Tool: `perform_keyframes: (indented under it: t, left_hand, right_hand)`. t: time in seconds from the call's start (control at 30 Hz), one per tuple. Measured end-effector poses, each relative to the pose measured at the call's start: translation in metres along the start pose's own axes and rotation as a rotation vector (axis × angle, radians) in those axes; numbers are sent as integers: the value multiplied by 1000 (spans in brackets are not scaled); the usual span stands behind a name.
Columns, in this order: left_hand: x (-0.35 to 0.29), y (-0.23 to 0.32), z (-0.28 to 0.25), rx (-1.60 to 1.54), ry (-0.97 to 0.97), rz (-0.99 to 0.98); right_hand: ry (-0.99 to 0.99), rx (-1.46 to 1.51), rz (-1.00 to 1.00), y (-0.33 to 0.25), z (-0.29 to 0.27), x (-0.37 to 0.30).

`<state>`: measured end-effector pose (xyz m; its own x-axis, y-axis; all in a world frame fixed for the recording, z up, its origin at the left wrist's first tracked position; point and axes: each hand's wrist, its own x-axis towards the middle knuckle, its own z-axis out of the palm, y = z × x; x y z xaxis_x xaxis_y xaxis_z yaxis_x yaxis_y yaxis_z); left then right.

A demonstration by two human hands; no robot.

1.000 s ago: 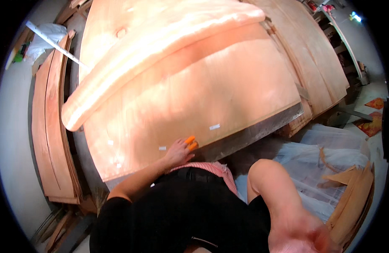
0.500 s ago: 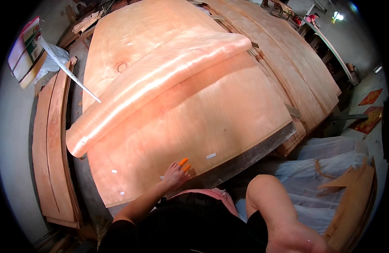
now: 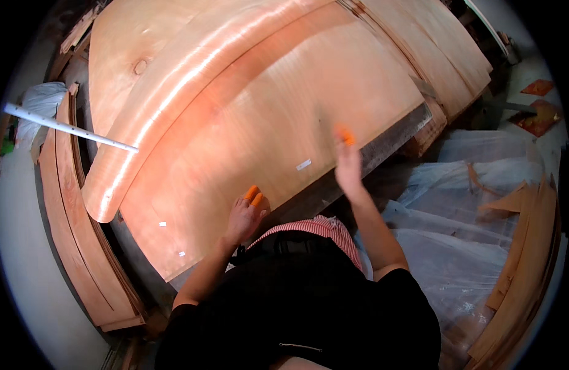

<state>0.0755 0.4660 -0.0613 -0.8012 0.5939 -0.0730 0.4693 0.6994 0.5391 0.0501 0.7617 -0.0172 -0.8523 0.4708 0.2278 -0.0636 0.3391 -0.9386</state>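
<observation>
A broad pale wood veneer sheet (image 3: 247, 148) lies in front of me. Its upper layer is folded back in a long curved roll (image 3: 173, 102) across the far side. My left hand (image 3: 242, 217), with orange finger covers on two fingers, is over the sheet's near edge, its fingers stretched out and holding nothing visible. Above the sheet's right-hand near edge, my right hand (image 3: 347, 160) is smeared by motion; orange shows at its fingertips. Between the hands is a small white strip (image 3: 303, 164) on the sheet, and two more small white pieces (image 3: 162, 224) are at the left.
A white perforated bar (image 3: 69, 128) juts in from the left over the roll. Narrow veneer stacks (image 3: 69, 203) stand along the left wall. Further veneer sheets (image 3: 432, 46) lie at the far right. Clear plastic sheeting (image 3: 451, 234) and wood offcuts (image 3: 512, 259) are at the right.
My right hand has swung from low at the right, near my body, forward over the sheet's edge. My left hand stays near the edge. The view has tilted down.
</observation>
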Motion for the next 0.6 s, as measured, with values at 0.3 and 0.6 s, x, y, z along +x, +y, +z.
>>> perform_keyframes:
  t: [0.3, 0.6]
  left_hand:
    - [1, -2, -6, 46, 23, 105]
    - [0, -5, -12, -4, 6, -43]
  right_hand:
    - [-710, -752, -291, 72, 17, -71]
    - [-668, -1002, -326, 60, 14, -53]
